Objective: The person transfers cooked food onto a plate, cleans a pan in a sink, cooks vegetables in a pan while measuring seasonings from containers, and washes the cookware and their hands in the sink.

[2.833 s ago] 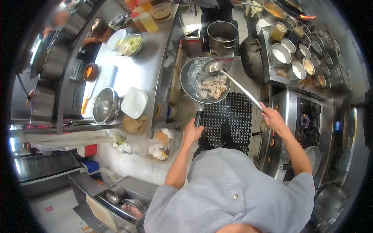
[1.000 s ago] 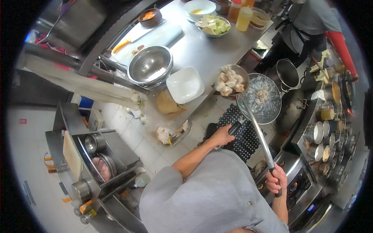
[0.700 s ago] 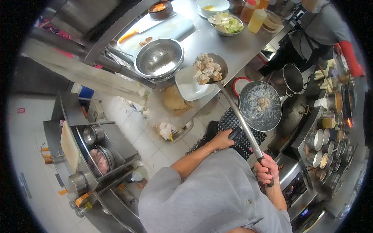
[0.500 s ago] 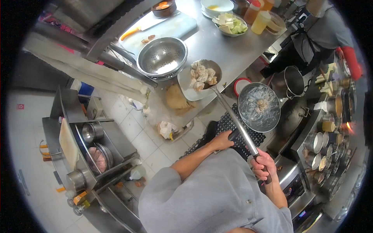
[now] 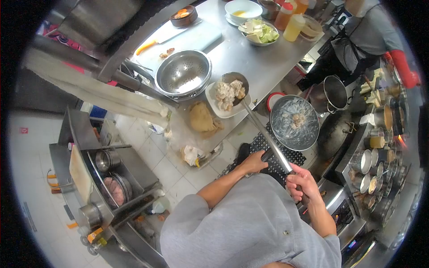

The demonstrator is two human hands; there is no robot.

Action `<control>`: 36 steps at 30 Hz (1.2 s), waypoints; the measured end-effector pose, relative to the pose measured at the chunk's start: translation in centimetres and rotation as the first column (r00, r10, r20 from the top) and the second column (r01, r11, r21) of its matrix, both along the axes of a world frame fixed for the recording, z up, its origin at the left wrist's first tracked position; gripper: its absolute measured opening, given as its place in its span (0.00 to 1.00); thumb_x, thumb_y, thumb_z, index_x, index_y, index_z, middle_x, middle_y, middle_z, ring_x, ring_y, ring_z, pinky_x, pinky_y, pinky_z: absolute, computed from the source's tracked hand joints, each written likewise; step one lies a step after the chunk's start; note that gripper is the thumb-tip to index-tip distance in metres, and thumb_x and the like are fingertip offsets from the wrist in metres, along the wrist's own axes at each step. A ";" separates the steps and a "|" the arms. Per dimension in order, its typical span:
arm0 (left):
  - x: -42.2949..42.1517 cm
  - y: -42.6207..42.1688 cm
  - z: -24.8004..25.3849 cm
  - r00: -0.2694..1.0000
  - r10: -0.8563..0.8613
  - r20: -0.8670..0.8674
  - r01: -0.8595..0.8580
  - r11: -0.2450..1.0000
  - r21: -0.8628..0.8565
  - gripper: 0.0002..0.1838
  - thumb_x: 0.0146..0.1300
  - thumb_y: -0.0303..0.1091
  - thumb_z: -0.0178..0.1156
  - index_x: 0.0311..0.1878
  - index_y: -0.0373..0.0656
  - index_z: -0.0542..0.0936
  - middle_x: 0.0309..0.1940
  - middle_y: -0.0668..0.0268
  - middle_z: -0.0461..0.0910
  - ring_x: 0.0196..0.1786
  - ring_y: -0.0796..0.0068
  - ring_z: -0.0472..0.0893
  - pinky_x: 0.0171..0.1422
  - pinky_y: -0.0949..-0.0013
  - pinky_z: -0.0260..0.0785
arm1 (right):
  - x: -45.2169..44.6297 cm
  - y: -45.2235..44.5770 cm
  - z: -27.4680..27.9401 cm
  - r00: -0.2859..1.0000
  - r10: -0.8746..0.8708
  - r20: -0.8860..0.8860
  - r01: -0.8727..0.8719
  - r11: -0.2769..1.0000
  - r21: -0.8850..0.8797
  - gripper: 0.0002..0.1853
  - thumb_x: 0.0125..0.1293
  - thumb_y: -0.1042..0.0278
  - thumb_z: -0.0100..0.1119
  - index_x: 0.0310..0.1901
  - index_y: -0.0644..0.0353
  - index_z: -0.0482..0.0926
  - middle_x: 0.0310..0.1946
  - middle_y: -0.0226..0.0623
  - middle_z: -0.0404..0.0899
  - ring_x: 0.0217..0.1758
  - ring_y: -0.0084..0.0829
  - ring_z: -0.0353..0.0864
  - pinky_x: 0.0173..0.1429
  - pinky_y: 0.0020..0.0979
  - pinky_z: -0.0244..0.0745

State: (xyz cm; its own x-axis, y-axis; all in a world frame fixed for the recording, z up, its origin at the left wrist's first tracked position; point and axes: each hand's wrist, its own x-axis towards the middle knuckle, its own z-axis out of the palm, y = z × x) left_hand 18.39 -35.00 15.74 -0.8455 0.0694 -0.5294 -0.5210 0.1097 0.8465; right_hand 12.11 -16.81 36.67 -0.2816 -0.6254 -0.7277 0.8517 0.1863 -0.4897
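My right hand is wrapped round the dark grip of a long metal ladle. The ladle's bowl is over a white dish at the counter edge. Pale, sauce-coated chunks of food lie at the bowl, spreading over the dish; how many rest on the dish I cannot tell. My left hand is closed on a black handle that runs towards a pan. White sauce streaks the pan's inside, with a small heap of food bits in its middle.
A metal colander and a cutting board with a knife are on the counter. Behind stand a bowl of cut vegetables and squeeze bottles. A deep pot is right of the pan. A co-worker stands at upper right.
The ladle bowl has shifted slightly left and its food now spreads lower over the white dish. My right hand has turned a little on the grip. My left hand stays on the handle.
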 end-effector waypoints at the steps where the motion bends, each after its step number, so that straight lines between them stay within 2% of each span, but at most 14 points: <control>1: -0.2 -0.1 0.0 0.999 -0.043 0.019 0.044 0.998 -0.036 0.24 0.50 0.35 0.61 0.50 0.35 0.73 0.21 0.58 0.78 0.19 0.70 0.77 0.26 0.64 0.69 | -0.4 -0.6 0.1 0.998 0.000 -0.057 0.002 0.999 0.032 0.30 0.65 0.77 0.52 0.70 0.56 0.60 0.20 0.29 0.67 0.10 0.17 0.60 0.11 0.22 0.57; 2: -0.3 -0.2 0.0 0.996 -0.085 0.038 0.088 0.994 -0.071 0.28 0.51 0.35 0.62 0.57 0.35 0.72 0.23 0.57 0.79 0.19 0.70 0.78 0.27 0.64 0.71 | -0.9 -1.0 0.1 0.993 0.002 -0.114 0.005 0.998 0.064 0.31 0.65 0.77 0.53 0.70 0.57 0.60 0.20 0.29 0.67 0.10 0.17 0.61 0.11 0.22 0.58; 10: -2.0 0.0 0.4 0.998 -0.046 0.039 0.048 0.997 -0.061 0.27 0.52 0.34 0.61 0.55 0.33 0.72 0.22 0.58 0.78 0.20 0.71 0.77 0.27 0.65 0.71 | -3.3 0.1 -0.9 0.805 0.283 -0.521 -0.121 0.939 0.323 0.32 0.64 0.76 0.54 0.71 0.56 0.59 0.19 0.28 0.70 0.14 0.19 0.66 0.19 0.24 0.64; 12: -2.0 0.5 -0.2 0.998 -0.044 0.043 0.046 0.998 -0.038 0.27 0.52 0.34 0.61 0.55 0.33 0.72 0.22 0.59 0.78 0.19 0.72 0.77 0.26 0.65 0.71 | -2.5 1.1 -1.4 0.529 0.488 -0.695 -0.153 0.860 0.487 0.32 0.62 0.75 0.57 0.69 0.57 0.62 0.19 0.34 0.74 0.18 0.23 0.70 0.28 0.25 0.68; 13: -2.4 0.4 0.2 0.999 -0.039 0.038 0.041 0.997 -0.060 0.26 0.52 0.34 0.61 0.55 0.34 0.72 0.21 0.60 0.78 0.19 0.72 0.76 0.26 0.66 0.70 | -2.4 1.2 -1.7 0.530 0.488 -0.694 -0.152 0.859 0.488 0.32 0.62 0.75 0.57 0.69 0.57 0.62 0.19 0.34 0.74 0.18 0.23 0.70 0.28 0.25 0.68; 15: -2.8 0.3 1.3 0.999 -0.026 0.027 0.028 0.996 -0.084 0.25 0.52 0.33 0.61 0.54 0.35 0.73 0.21 0.61 0.77 0.19 0.73 0.76 0.25 0.66 0.70 | -2.1 0.9 -2.2 0.261 0.519 -0.814 -0.100 0.853 0.512 0.33 0.60 0.74 0.60 0.68 0.58 0.64 0.20 0.41 0.74 0.21 0.25 0.73 0.33 0.26 0.71; 20: -2.9 1.6 1.1 0.998 0.011 -0.061 -0.019 0.990 -0.140 0.21 0.53 0.33 0.61 0.50 0.36 0.73 0.19 0.64 0.76 0.17 0.75 0.74 0.22 0.67 0.67 | -2.2 2.3 -4.3 0.150 0.383 -0.911 -0.046 0.924 0.381 0.32 0.61 0.76 0.58 0.69 0.59 0.63 0.20 0.41 0.74 0.20 0.24 0.72 0.30 0.25 0.70; 22: -2.5 2.3 1.0 0.998 0.056 -0.032 -0.058 0.995 -0.087 0.21 0.53 0.32 0.61 0.50 0.35 0.73 0.19 0.64 0.75 0.17 0.75 0.74 0.21 0.68 0.66 | -1.8 2.9 -4.1 0.689 0.132 -0.713 -0.019 0.986 0.165 0.33 0.62 0.79 0.55 0.70 0.60 0.61 0.20 0.35 0.73 0.15 0.20 0.68 0.22 0.22 0.65; 23: -2.5 2.6 1.3 0.995 0.099 0.001 -0.099 0.995 -0.029 0.21 0.54 0.31 0.60 0.50 0.34 0.72 0.19 0.64 0.75 0.16 0.75 0.73 0.21 0.69 0.65 | -1.9 3.5 -3.7 0.688 0.120 -0.716 -0.012 0.988 0.154 0.33 0.62 0.79 0.55 0.70 0.60 0.61 0.20 0.35 0.73 0.15 0.20 0.68 0.22 0.22 0.65; 26: -1.9 3.7 2.2 0.986 0.168 -0.012 -0.168 0.986 -0.022 0.19 0.54 0.30 0.60 0.49 0.34 0.72 0.18 0.66 0.74 0.16 0.77 0.72 0.19 0.71 0.63 | -2.8 5.9 -1.6 0.927 -0.163 -0.338 0.139 0.986 -0.093 0.33 0.63 0.79 0.52 0.71 0.61 0.57 0.19 0.30 0.66 0.10 0.17 0.61 0.10 0.22 0.56; 30: -1.6 5.3 2.0 0.986 0.163 -0.020 -0.164 0.987 -0.003 0.22 0.54 0.29 0.59 0.53 0.34 0.71 0.18 0.68 0.72 0.16 0.79 0.71 0.19 0.71 0.63 | -2.9 10.3 -2.3 0.942 -0.335 0.031 0.323 0.874 -0.364 0.33 0.65 0.77 0.51 0.71 0.59 0.56 0.19 0.30 0.66 0.09 0.18 0.60 0.10 0.22 0.55; 33: -0.3 6.5 5.0 0.972 0.224 0.067 -0.228 0.972 0.063 0.24 0.53 0.30 0.59 0.54 0.34 0.69 0.18 0.69 0.72 0.16 0.80 0.70 0.20 0.71 0.63 | -0.8 15.3 -1.8 0.879 -0.224 -0.421 0.217 0.974 -0.067 0.35 0.63 0.75 0.56 0.72 0.55 0.58 0.22 0.31 0.69 0.11 0.17 0.62 0.14 0.19 0.58; 35: 0.6 6.9 5.4 0.975 0.210 0.069 -0.205 0.976 -0.073 0.26 0.53 0.31 0.59 0.56 0.33 0.68 0.18 0.68 0.72 0.17 0.80 0.70 0.20 0.71 0.64 | -0.2 20.0 -4.2 0.622 0.150 -0.768 0.142 0.944 0.299 0.34 0.61 0.76 0.59 0.70 0.55 0.62 0.28 0.37 0.79 0.18 0.25 0.75 0.24 0.24 0.71; 36: 0.9 7.1 6.6 0.980 0.189 0.063 -0.182 0.979 -0.092 0.30 0.53 0.31 0.59 0.60 0.32 0.66 0.18 0.68 0.73 0.16 0.79 0.70 0.20 0.71 0.64 | -0.3 22.0 -5.3 0.324 0.295 -0.899 0.176 0.915 0.364 0.34 0.59 0.76 0.60 0.69 0.53 0.64 0.37 0.45 0.84 0.32 0.33 0.84 0.40 0.29 0.76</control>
State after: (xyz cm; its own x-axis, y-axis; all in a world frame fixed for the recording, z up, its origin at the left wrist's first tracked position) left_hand 19.24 -27.89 22.29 -0.7994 -0.1334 -0.5858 -0.5976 0.0761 0.7982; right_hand 11.79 5.18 31.41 -0.8780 -0.4540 -0.1520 -0.1464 0.5569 -0.8176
